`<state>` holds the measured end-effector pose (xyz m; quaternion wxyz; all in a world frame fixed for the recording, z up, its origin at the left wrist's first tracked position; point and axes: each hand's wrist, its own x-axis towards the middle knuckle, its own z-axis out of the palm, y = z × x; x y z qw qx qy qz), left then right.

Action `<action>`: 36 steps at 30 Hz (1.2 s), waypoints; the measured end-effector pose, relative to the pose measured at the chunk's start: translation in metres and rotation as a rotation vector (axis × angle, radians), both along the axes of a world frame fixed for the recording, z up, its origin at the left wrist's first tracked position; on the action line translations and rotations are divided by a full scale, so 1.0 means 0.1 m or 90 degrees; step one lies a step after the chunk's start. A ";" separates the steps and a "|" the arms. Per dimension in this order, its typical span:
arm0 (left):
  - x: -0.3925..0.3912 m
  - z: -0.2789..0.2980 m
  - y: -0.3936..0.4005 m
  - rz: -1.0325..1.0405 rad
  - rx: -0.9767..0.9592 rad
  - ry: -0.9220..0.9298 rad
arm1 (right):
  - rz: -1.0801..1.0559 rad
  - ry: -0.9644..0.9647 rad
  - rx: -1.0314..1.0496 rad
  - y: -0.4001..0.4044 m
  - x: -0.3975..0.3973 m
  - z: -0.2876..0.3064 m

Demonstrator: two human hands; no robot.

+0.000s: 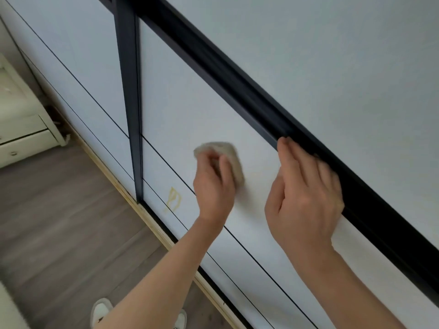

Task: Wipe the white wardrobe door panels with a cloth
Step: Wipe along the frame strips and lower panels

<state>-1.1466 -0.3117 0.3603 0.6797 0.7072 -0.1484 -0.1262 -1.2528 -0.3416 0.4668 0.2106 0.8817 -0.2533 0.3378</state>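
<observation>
Left hand (213, 184) clamped round crumpled off-white cloth (231, 160): press flat on white wardrobe door panel (190, 108). Right hand (304, 193), fingers straight, braces black door frame (261, 100). Work toward yellow scribble (173, 202).

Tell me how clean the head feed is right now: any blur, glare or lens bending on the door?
Head view: the cloth and the left hand gripping it are smeared by motion blur; the right hand on the dark door frame is a little sharper; the frame's straight lines run steeply tilted; light is soft and even, no glare on the white panel; the yellow mark stays readable.
</observation>
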 end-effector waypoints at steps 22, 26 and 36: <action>1.02 0.63 -0.21 0.134 -0.089 -0.187 | -0.041 0.032 -0.065 0.01 1.01 -0.07; 1.15 -0.41 -0.19 0.155 0.072 0.042 | -0.051 0.001 -0.133 -0.07 1.05 -0.15; 1.28 0.37 -0.18 0.149 -0.013 -0.131 | -0.055 -0.004 -0.128 -0.06 1.07 -0.15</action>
